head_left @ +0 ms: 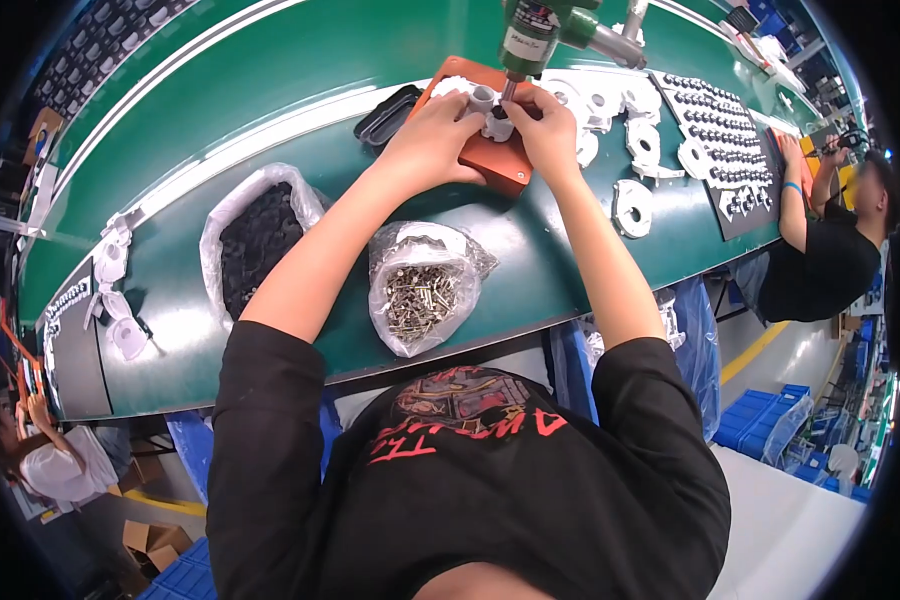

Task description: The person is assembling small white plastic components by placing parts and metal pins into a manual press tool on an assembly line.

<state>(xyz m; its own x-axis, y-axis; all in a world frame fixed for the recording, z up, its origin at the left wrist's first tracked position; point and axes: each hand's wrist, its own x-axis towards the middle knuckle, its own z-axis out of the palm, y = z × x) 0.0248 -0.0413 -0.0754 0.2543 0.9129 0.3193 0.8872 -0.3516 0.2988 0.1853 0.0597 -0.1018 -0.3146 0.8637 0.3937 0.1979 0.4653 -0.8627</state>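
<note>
Above an orange fixture block (500, 166), both hands are at a white plastic part (482, 98) seated on it. My left hand (436, 137) rests on the block, its fingers closed against the part's left side. From the other side, my right hand (547, 126) pinches at the part beside a small black piece (499, 112); whether it holds that piece is hidden by the fingers. Straight above, a green power screwdriver (530, 42) points down, with its metal tip between my hands and close to the part.
Nearer me lie a plastic bag of screws (419, 300) and a bag of black pieces (258, 240). A black tray (386, 118) sits left of the block. White parts (632, 208) and a board of black-and-white pieces (715, 140) are rightward. Co-workers sit at both sides.
</note>
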